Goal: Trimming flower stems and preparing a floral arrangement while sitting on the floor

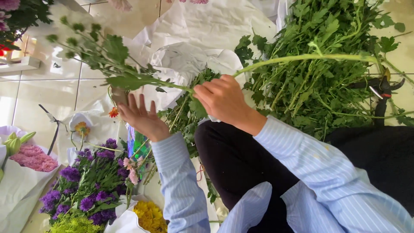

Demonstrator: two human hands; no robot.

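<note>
Light blue sleeves [297,164] with thin white stripes. Black trousers [237,164]. Green stem [302,57] and leaves. Purple flowers [86,181], pink flowers [34,157], yellow flowers [148,215]. White paper [194,39].

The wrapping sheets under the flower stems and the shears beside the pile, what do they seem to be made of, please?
The wrapping sheets look like thin matte white paper, judging by their sharp creases and crumples. The shears seem to be metal with dark, probably plastic handles and a small red part; the detail is too small to be sure.

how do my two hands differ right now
The right hand is closed in a grip around the long green leafy stem; the left hand is open, fingers spread, holding nothing. The right hand sits higher in the picture, the left lower. Both wear striped light-blue sleeves.
</note>
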